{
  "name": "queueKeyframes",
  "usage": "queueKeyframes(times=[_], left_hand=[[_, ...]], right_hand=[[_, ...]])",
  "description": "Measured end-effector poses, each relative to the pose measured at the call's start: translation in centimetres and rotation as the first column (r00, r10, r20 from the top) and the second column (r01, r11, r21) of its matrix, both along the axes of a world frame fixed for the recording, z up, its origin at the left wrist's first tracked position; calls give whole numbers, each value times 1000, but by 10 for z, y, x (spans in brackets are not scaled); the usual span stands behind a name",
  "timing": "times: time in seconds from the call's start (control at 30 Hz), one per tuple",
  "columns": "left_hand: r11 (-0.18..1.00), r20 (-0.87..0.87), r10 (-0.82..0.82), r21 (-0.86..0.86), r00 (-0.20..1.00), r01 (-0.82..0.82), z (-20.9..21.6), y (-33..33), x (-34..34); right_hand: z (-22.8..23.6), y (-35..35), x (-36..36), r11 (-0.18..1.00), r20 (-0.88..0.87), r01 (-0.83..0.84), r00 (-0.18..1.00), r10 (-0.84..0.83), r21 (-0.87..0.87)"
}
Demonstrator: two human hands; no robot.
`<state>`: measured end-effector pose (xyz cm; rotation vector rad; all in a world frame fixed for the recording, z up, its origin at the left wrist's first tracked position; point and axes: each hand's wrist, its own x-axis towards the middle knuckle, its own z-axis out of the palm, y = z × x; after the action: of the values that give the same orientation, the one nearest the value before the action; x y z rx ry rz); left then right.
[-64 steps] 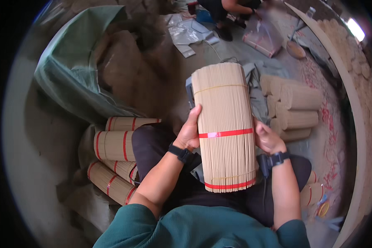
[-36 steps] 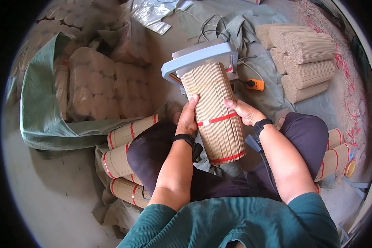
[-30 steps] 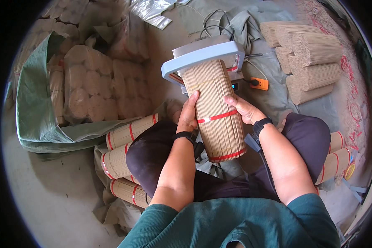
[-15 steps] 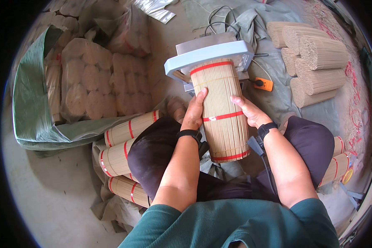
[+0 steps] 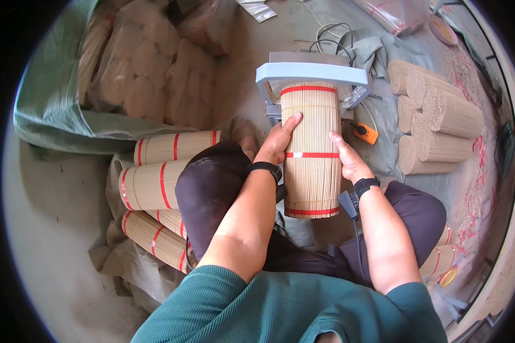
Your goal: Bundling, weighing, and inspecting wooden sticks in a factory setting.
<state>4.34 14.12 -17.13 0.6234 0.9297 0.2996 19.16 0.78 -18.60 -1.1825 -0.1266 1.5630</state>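
Both hands hold a thick bundle of thin wooden sticks point(image 5: 311, 177), bound with red bands at both ends and around the middle. My left hand point(image 5: 280, 139) grips its left side, thumb lying along the sticks. From the right, my right hand point(image 5: 350, 158) clasps it, thumb on the upper face; the other fingers of both hands are mostly hidden beneath. The bundle's far end lies by the pale blue arched frame of a grey machine point(image 5: 312, 71). A grey plug-like piece on a cable point(image 5: 347, 204) hangs by my right wrist.
Banded stick bundles point(image 5: 149, 186) are piled beside my left knee, others point(image 5: 439, 260) beyond my right. Unbanded bundles point(image 5: 449, 108) are stacked at the far right. A green sack point(image 5: 46, 108) with wrapped bundles stands at left. An orange power socket point(image 5: 365, 132) lies behind the machine's right side.
The view has swung toward the left, shifting the scene. The bundle now stands straighter in the picture, less slanted than before. Both hands keep nearly the same hold on it.
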Motion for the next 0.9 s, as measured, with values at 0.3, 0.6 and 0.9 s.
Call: queueKeyframes(times=[0.3, 0.6, 0.9], left_hand=[[999, 14, -28, 34, 1000, 28, 5, 0, -5], [999, 15, 22, 38, 1000, -23, 2, -1, -5], [997, -14, 56, 46, 998, -56, 1, -2, -4]], right_hand=[[-2, 2, -2, 999, -20, -32, 999, 33, 21], [3, 2, -3, 999, 30, -39, 999, 40, -16], [-3, 1, -2, 999, 0, -17, 1000, 17, -31]])
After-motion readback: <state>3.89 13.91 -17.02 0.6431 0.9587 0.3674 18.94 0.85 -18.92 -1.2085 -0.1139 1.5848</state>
